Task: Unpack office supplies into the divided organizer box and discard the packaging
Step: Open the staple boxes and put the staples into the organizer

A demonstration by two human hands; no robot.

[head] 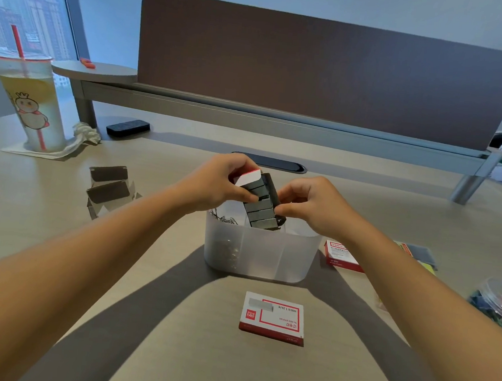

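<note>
Left hand (214, 184) and right hand (309, 204) pinch a tilted red-and-white cardboard staple box (258, 201) over the translucent plastic organizer (261, 252); dense grey staple strips (260, 214) likely slide heavily; grip the sides.

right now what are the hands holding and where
Both hold an opened staple box over the organizer box: left hand at its upper end, right hand on its right edge.

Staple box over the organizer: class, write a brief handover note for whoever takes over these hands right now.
Left hand grips the open staple box; right hand pinches the tray of staples, tilted over the organizer box.
Done: paper clips lie in the left compartment; emptied packaging lies to the left.
Left: tip in these staples, unpack the sealed staple box and the red box, discard packaging.
</note>
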